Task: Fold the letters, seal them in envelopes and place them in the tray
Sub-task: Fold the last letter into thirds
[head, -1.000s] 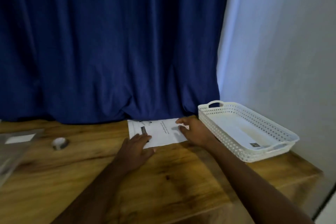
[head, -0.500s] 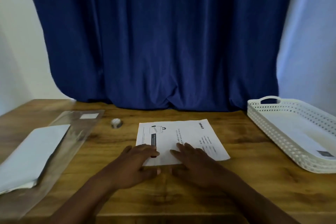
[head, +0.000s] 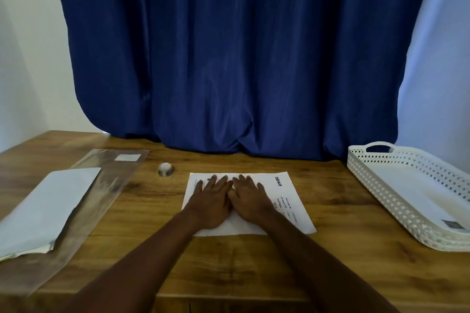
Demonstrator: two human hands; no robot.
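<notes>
A white printed letter (head: pixel 292 201) lies flat on the wooden table in the middle. My left hand (head: pixel 212 201) and my right hand (head: pixel 250 198) rest side by side on it, palms down, fingers straight and pointing away from me. A white perforated tray (head: pixel 376 175) stands at the right and holds a white envelope (head: pixel 417 201). At the left lies a stack of white paper (head: pixel 48 206) on a clear plastic sleeve (head: pixel 112 180).
A small roll of clear tape (head: pixel 165 169) sits behind the letter to its left. A dark blue curtain (head: pixel 236 58) hangs down to the table's back edge. The table's front edge is near my forearms.
The view swung left, from the tray side to the table's middle. The letter was drawn nearer to me. Both hands slid from its near edge up onto its middle.
</notes>
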